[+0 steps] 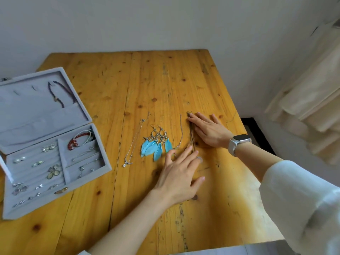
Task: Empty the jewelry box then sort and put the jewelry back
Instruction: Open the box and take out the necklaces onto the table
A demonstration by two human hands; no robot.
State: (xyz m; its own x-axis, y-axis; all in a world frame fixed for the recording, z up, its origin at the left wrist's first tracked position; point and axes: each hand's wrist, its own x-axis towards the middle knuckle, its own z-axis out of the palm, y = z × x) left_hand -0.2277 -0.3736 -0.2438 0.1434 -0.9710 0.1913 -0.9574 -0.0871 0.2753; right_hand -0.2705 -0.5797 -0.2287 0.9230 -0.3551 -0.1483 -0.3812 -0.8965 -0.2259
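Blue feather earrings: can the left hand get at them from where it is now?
Probably yes. The blue feather earrings lie loose on the table, just left of the left hand, whose fingertips lie beside the feathers. Nothing lies over them; only the thin chain runs close on their right.

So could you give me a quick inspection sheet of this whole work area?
Surface: wooden table, knotty planks.
Job's things: open grey jewelry box at left, earrings and red bead bracelet inside; silver necklace, blue feather earrings, thin chain and brown tassel piece on table.
Clutter: nothing seen.
Hands: left hand flat, fingertips by tassel; right hand flat on tassel piece, wearing smartwatch.
Cables: nothing seen.
Surroundings: white wall, cream curtain.
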